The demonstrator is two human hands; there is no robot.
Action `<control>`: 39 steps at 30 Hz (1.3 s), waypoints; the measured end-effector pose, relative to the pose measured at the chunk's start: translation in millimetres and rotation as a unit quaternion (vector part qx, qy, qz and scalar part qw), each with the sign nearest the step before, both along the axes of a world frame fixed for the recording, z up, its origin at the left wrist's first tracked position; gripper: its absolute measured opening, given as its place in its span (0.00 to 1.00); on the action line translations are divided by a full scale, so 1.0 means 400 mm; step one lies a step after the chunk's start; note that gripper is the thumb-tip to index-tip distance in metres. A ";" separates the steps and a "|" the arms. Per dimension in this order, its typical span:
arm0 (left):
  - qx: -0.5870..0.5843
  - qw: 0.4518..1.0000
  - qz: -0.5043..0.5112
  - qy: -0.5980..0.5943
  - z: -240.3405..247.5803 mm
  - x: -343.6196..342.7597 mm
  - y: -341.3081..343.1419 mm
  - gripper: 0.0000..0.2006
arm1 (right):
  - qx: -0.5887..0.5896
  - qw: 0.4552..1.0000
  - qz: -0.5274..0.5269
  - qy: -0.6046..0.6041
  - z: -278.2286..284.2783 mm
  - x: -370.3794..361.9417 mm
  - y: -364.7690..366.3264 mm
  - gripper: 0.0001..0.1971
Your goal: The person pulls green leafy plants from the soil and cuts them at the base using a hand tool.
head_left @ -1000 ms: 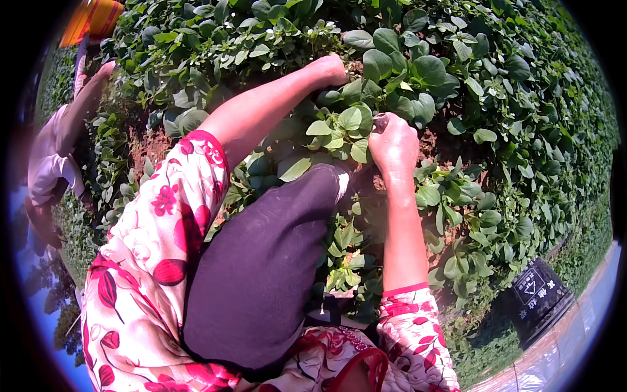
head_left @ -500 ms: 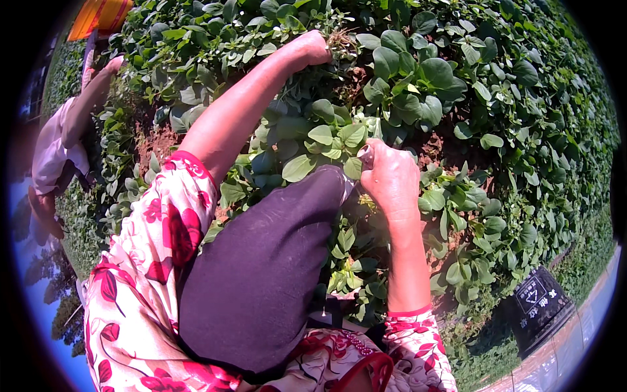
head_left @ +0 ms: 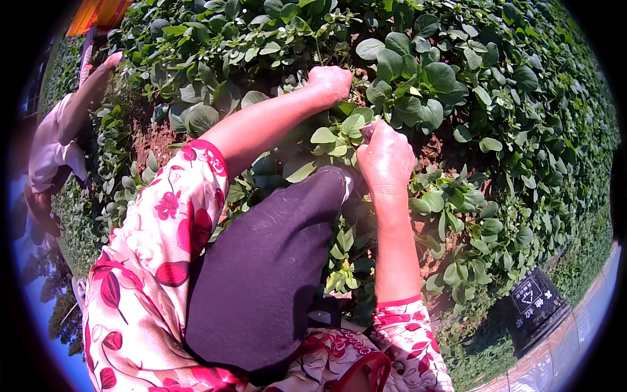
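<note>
Leafy green plants [head_left: 516,140] crowded over reddish soil [head_left: 155,145] in the head view, with another person [head_left: 51,153] at the far left and a black box [head_left: 537,308] at lower right. The right hand [head_left: 385,157] was wrapped around a brownish handle [head_left: 367,132], just beside some broad leaves [head_left: 338,138]. Farther ahead, the left hand [head_left: 330,85] was curled closed; whether it pinched stems I could not tell.

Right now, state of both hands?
Left hand: closed in a fist by the leaves; can't tell if it holds anything.
Right hand: closed on what looks like a handle.
</note>
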State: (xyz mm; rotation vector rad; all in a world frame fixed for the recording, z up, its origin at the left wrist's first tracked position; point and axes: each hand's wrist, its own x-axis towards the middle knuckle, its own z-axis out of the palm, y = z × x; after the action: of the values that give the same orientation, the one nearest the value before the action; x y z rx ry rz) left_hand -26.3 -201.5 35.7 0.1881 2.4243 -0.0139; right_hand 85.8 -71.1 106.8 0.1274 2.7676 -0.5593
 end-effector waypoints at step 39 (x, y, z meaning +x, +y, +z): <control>0.451 0.836 0.205 0.236 0.280 -0.048 -0.245 0.15 | -0.101 0.994 0.000 0.044 0.002 -0.001 0.066 0.12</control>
State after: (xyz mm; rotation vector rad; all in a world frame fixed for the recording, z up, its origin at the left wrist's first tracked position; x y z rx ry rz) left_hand -45.5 -299.3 147.5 0.0764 2.7019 1.4444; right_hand 85.3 -44.6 107.4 0.0581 2.7737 -0.8595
